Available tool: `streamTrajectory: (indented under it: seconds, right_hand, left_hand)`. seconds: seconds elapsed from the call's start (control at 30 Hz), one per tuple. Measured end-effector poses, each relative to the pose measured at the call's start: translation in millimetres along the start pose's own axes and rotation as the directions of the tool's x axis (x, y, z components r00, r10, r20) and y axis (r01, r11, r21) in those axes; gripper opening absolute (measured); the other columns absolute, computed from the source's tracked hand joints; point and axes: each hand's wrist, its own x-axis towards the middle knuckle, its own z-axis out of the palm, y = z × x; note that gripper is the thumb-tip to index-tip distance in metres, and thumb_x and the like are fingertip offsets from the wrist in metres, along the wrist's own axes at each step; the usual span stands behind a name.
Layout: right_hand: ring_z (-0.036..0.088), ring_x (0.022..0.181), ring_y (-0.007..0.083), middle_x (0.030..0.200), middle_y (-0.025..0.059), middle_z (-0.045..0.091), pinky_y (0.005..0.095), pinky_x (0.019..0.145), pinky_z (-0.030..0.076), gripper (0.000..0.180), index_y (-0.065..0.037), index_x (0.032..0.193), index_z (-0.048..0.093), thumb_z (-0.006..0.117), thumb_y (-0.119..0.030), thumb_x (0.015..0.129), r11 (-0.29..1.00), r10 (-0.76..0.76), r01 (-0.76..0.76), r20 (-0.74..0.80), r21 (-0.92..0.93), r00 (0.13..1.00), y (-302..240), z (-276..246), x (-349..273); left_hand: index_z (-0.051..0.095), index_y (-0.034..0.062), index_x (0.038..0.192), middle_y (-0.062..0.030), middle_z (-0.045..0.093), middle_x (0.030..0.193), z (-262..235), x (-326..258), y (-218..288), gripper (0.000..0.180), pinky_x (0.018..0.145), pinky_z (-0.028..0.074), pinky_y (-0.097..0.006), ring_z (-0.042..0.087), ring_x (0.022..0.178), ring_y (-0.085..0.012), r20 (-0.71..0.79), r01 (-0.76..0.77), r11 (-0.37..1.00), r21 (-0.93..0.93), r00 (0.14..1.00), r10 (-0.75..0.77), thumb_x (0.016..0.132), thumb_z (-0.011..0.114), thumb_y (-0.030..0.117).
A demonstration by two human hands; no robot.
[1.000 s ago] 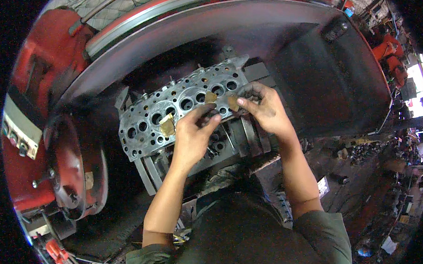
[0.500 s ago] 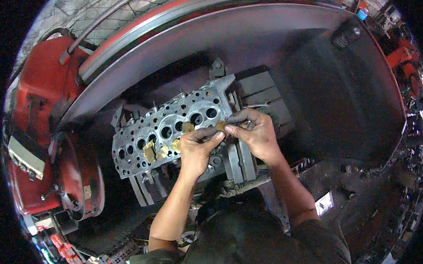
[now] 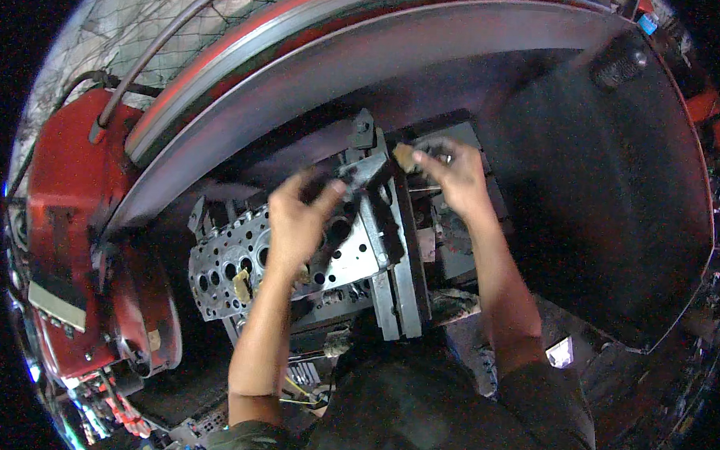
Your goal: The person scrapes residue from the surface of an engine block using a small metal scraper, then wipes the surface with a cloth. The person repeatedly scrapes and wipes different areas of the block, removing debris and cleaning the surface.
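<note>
A grey metal cylinder head point(image 3: 223, 277) with rows of round holes lies on a metal fixture. My left hand point(image 3: 295, 223) hovers over its middle, empty, with thumb and fingers apart, slightly blurred. Beyond the head's right end, my right hand point(image 3: 461, 177) pinches a small tan piece point(image 3: 404, 157) between thumb and fingers. What the piece is made of, I cannot tell. A similar yellowish piece point(image 3: 242, 286) rests on the left part of the head. My left forearm hides part of the head's face.
Metal rails point(image 3: 393, 297) of the fixture run beside the head's right end. A dark tray with a raised curved wall point(image 3: 366, 36) surrounds the work. Red machine housing point(image 3: 76, 167) stands at left; a dark ribbed cylinder point(image 3: 619, 69) sits at far right.
My hands were together over the head's right part, both at a tan piece; now they are apart. The left moved up and left, letting go; the right moved up and right with the piece.
</note>
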Motion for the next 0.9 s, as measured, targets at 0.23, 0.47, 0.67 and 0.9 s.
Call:
streamTrajectory:
  seconds: [0.23, 0.47, 0.67, 0.9]
  right_hand:
    - [0.067, 0.078, 0.0237, 0.087, 0.0189, 0.071, 0.0367, 0.074, 0.050, 0.020, 0.000, 0.097, 0.072, 0.073, -0.013, 0.081, 0.986, 0.029, 0.012, 0.245, -0.164, 0.969, 84.5, 37.2, 65.2]
    - [0.067, 0.088, 0.0384, 0.091, 0.0256, 0.067, 0.0413, 0.076, 0.051, 0.021, 0.000, 0.096, 0.071, 0.068, -0.001, 0.075, 0.959, 0.008, 0.063, 0.247, -0.275, 0.969, 93.1, 62.5, 76.4]
    - [0.064, 0.091, 0.0428, 0.091, 0.0255, 0.066, 0.0453, 0.081, 0.050, 0.032, -0.001, 0.097, 0.071, 0.064, 0.006, 0.067, 0.945, -0.105, 0.181, 0.270, -0.274, 0.957, 90.3, 68.6, 67.8]
    - [0.063, 0.089, 0.0444, 0.089, 0.0256, 0.066, 0.0471, 0.079, 0.050, 0.038, -0.002, 0.097, 0.071, 0.060, 0.010, 0.062, 0.936, -0.191, 0.252, 0.248, -0.245, 0.950, 94.0, 72.9, 67.2]
  left_hand:
    - [0.068, -0.0057, 0.100, -0.0275, 0.068, 0.091, 26.6, 83.3, -34.4, 0.042, 0.081, 0.050, -0.041, 0.067, 0.090, -0.0413, 0.252, -0.056, 0.905, 0.421, 0.966, -0.058, 0.089, 0.067, 0.034]
    - [0.070, -0.0058, 0.096, -0.0285, 0.066, 0.084, 41.9, 92.4, -49.9, 0.034, 0.077, 0.049, -0.043, 0.067, 0.083, -0.0384, 0.263, 0.085, 0.905, 0.418, 0.942, -0.210, 0.087, 0.066, 0.027]
    - [0.069, -0.0063, 0.094, -0.0174, 0.068, 0.077, 47.1, 85.0, -55.4, 0.025, 0.069, 0.048, -0.038, 0.062, 0.071, -0.0221, 0.181, 0.022, 0.931, 0.365, 0.979, -0.094, 0.086, 0.063, 0.017]
    - [0.068, -0.0072, 0.085, -0.0088, 0.065, 0.069, 46.1, 84.4, -53.4, 0.025, 0.062, 0.044, -0.033, 0.053, 0.064, -0.0129, 0.164, 0.043, 0.923, 0.383, 0.980, -0.114, 0.086, 0.067, 0.018]
